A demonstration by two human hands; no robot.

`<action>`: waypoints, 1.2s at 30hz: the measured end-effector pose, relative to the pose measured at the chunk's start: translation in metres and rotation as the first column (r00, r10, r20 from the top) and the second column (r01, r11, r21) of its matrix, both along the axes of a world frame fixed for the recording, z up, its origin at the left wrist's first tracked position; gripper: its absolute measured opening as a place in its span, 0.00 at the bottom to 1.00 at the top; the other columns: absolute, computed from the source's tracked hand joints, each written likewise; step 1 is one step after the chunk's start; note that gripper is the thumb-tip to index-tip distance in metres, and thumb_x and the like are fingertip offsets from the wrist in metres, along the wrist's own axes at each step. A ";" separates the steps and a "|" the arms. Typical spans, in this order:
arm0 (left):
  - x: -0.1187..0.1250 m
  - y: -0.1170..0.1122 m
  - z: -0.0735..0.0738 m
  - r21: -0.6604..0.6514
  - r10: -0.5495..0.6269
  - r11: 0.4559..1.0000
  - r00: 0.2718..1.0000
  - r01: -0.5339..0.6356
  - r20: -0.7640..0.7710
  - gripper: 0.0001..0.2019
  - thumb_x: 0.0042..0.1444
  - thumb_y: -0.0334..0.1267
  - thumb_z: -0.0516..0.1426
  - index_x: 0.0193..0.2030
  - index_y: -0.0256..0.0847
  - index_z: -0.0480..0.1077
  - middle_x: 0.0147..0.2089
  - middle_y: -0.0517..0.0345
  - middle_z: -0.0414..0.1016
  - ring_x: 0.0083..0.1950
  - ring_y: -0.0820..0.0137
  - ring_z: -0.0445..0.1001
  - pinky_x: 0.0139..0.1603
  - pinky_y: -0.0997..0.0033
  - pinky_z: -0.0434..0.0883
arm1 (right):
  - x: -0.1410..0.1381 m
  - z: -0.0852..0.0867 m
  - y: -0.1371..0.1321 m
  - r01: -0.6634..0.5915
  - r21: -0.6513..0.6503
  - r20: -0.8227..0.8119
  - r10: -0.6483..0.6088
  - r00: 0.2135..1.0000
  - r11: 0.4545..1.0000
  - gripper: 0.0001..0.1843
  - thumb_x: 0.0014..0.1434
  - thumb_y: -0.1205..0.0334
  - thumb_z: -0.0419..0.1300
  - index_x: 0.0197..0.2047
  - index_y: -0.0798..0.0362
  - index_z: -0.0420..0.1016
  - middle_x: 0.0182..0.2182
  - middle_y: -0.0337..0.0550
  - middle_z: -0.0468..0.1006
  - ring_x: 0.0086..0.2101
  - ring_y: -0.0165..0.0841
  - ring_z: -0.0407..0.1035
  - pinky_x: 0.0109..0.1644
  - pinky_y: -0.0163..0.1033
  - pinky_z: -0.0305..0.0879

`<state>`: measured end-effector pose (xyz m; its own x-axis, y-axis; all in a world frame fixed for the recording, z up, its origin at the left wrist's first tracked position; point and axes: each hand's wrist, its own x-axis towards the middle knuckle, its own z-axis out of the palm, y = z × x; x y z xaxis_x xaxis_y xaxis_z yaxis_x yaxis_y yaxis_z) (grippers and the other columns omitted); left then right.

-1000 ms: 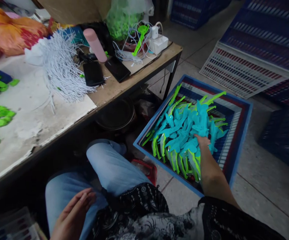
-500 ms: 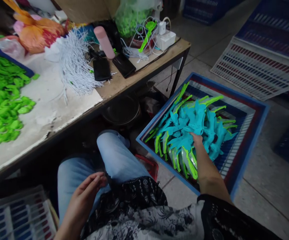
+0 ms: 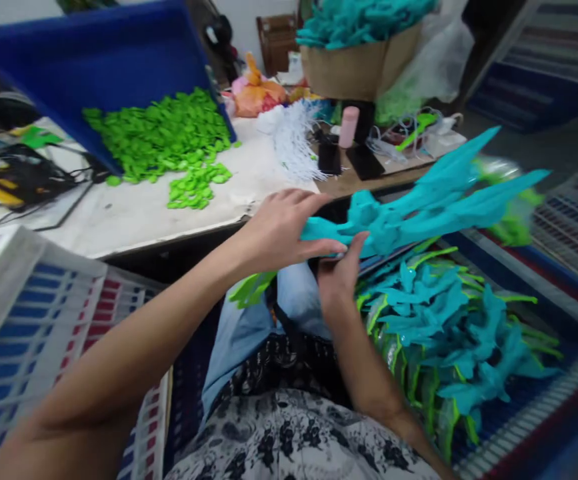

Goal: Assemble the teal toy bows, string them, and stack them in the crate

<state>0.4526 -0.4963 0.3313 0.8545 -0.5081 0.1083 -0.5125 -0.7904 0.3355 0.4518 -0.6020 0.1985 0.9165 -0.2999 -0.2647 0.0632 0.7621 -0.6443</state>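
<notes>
A bunch of teal and green plastic toy pieces is lifted above my lap, blurred at its far end. My right hand grips the bunch from below, thumb up against it. My left hand lies on its near end, fingers curled over the top. Underneath, to the right, a blue tray on the floor holds a heap of the same teal pieces.
A worktable ahead carries a tilted blue tray spilling small green parts, white strings, a pink bottle, two phones and chargers. A white slatted crate stands at my left. A box of teal pieces sits behind.
My right hand has lifted a bunch of teal pieces out of the floor tray. My left hand rose from my knee to hold it. The view swung left and up.
</notes>
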 end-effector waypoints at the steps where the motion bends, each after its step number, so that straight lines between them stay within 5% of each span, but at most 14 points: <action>1: -0.001 0.008 -0.001 0.103 -0.008 0.995 0.999 0.012 -0.039 0.41 0.50 0.64 0.52 0.63 0.36 0.56 0.56 0.44 0.66 0.59 0.52 0.64 0.58 0.53 0.58 | -0.016 0.001 0.036 -0.043 0.033 -0.017 0.043 0.999 0.999 0.29 0.55 0.38 0.52 0.52 0.50 0.66 0.44 0.40 0.75 0.45 0.31 0.70 0.49 0.40 0.70; 6: -0.015 0.063 -0.066 0.417 0.204 0.907 0.928 -0.060 -0.311 0.46 0.44 0.61 0.60 0.62 0.28 0.54 0.44 0.39 0.74 0.47 0.50 0.73 0.45 0.62 0.65 | -0.077 -0.041 0.141 -0.284 0.034 -0.033 0.286 0.958 0.958 0.24 0.56 0.44 0.51 0.53 0.45 0.64 0.46 0.38 0.75 0.48 0.30 0.68 0.51 0.43 0.67; 11: -0.035 0.122 -0.135 0.204 0.139 0.978 0.865 -0.043 -0.482 0.36 0.45 0.55 0.61 0.58 0.37 0.61 0.45 0.49 0.74 0.45 0.60 0.73 0.39 0.72 0.64 | -0.113 -0.091 0.151 -0.560 -0.049 -0.174 0.545 0.820 0.827 0.23 0.53 0.46 0.55 0.50 0.47 0.67 0.48 0.40 0.74 0.50 0.33 0.67 0.54 0.44 0.65; 13: -0.046 0.138 -0.149 0.098 0.086 0.994 0.855 -0.041 -0.511 0.36 0.46 0.56 0.61 0.59 0.39 0.60 0.43 0.52 0.75 0.42 0.62 0.73 0.37 0.73 0.63 | -0.127 -0.091 0.129 -0.754 -0.127 -0.219 0.723 0.655 0.644 0.23 0.50 0.50 0.59 0.49 0.48 0.69 0.48 0.41 0.74 0.48 0.35 0.68 0.53 0.45 0.66; 14: -0.053 0.143 -0.154 0.062 0.060 0.998 0.856 -0.033 -0.513 0.35 0.47 0.56 0.60 0.58 0.39 0.61 0.42 0.52 0.75 0.40 0.63 0.73 0.36 0.73 0.63 | -0.132 -0.085 0.113 -0.845 -0.202 -0.234 0.813 0.533 0.496 0.22 0.49 0.52 0.61 0.48 0.48 0.70 0.47 0.41 0.75 0.48 0.36 0.69 0.52 0.46 0.66; 16: -0.071 0.145 -0.160 0.029 0.026 0.999 0.884 -0.014 -0.466 0.30 0.50 0.55 0.59 0.55 0.39 0.63 0.41 0.51 0.74 0.39 0.62 0.73 0.37 0.71 0.63 | -0.134 -0.059 0.074 -0.900 -0.420 -0.276 0.928 0.252 0.120 0.18 0.50 0.53 0.62 0.45 0.49 0.74 0.45 0.43 0.77 0.46 0.38 0.70 0.51 0.46 0.67; 18: -0.093 0.136 -0.162 0.089 0.045 0.996 0.928 -0.012 -0.369 0.28 0.50 0.52 0.60 0.53 0.40 0.64 0.44 0.48 0.73 0.43 0.59 0.72 0.43 0.66 0.64 | -0.120 -0.024 0.036 -0.715 -0.664 -0.344 0.938 0.034 -0.218 0.13 0.52 0.56 0.62 0.42 0.49 0.77 0.42 0.42 0.78 0.45 0.38 0.71 0.51 0.44 0.67; 19: -0.104 0.128 -0.163 0.142 0.063 0.990 0.944 -0.017 -0.323 0.28 0.49 0.51 0.61 0.54 0.40 0.64 0.45 0.46 0.72 0.45 0.57 0.71 0.46 0.62 0.64 | -0.105 -0.008 0.021 -0.584 -0.768 -0.366 0.929 0.060 -0.264 0.11 0.57 0.57 0.58 0.40 0.48 0.78 0.39 0.41 0.79 0.41 0.36 0.73 0.49 0.43 0.68; 21: -0.126 0.107 -0.164 0.255 0.117 0.966 0.954 -0.045 -0.276 0.28 0.49 0.48 0.62 0.55 0.41 0.63 0.45 0.43 0.71 0.47 0.53 0.70 0.48 0.56 0.63 | -0.062 0.010 0.007 -0.275 -0.925 -0.337 0.902 0.271 -0.263 0.14 0.62 0.58 0.51 0.45 0.47 0.76 0.39 0.42 0.79 0.39 0.35 0.73 0.48 0.43 0.68; 23: -0.144 0.086 -0.166 0.325 0.179 0.942 0.942 -0.082 -0.283 0.28 0.52 0.45 0.60 0.59 0.40 0.60 0.43 0.41 0.70 0.46 0.52 0.69 0.46 0.55 0.65 | -0.013 0.003 0.012 0.117 -0.929 -0.289 0.885 0.366 -0.352 0.19 0.60 0.60 0.53 0.55 0.50 0.71 0.48 0.49 0.75 0.50 0.41 0.66 0.56 0.50 0.60; 26: -0.158 0.067 -0.167 0.368 0.297 0.914 0.897 -0.169 -0.326 0.37 0.54 0.42 0.58 0.67 0.37 0.47 0.45 0.38 0.69 0.45 0.53 0.70 0.43 0.55 0.66 | 0.040 -0.041 0.039 0.470 -0.732 -0.456 0.867 0.201 -0.493 0.38 0.48 0.56 0.66 0.62 0.51 0.62 0.58 0.56 0.63 0.59 0.52 0.53 0.60 0.61 0.48; 29: -0.165 0.065 -0.164 0.360 0.402 0.894 0.831 -0.266 -0.386 0.44 0.52 0.44 0.60 0.69 0.39 0.39 0.50 0.36 0.66 0.47 0.51 0.70 0.44 0.54 0.67 | 0.054 -0.081 0.065 0.584 -0.622 -0.547 0.823 0.152 -0.521 0.46 0.46 0.54 0.68 0.66 0.47 0.53 0.55 0.58 0.65 0.54 0.50 0.60 0.55 0.57 0.55; 33: -0.165 0.077 -0.166 0.289 0.432 0.898 0.794 -0.332 -0.428 0.39 0.54 0.42 0.59 0.68 0.48 0.44 0.53 0.40 0.64 0.51 0.52 0.69 0.47 0.54 0.68 | 0.044 -0.094 0.081 0.519 -0.616 -0.446 0.806 0.390 -0.592 0.42 0.52 0.53 0.64 0.66 0.45 0.52 0.51 0.58 0.66 0.48 0.48 0.64 0.48 0.50 0.60; 36: -0.159 0.090 -0.181 0.180 0.323 0.946 0.773 -0.268 -0.546 0.42 0.51 0.48 0.60 0.68 0.50 0.42 0.59 0.39 0.60 0.55 0.51 0.67 0.50 0.54 0.67 | 0.037 -0.097 0.092 0.474 -0.633 -0.408 0.784 0.468 -0.612 0.41 0.52 0.52 0.63 0.66 0.45 0.52 0.53 0.60 0.65 0.49 0.50 0.63 0.49 0.52 0.59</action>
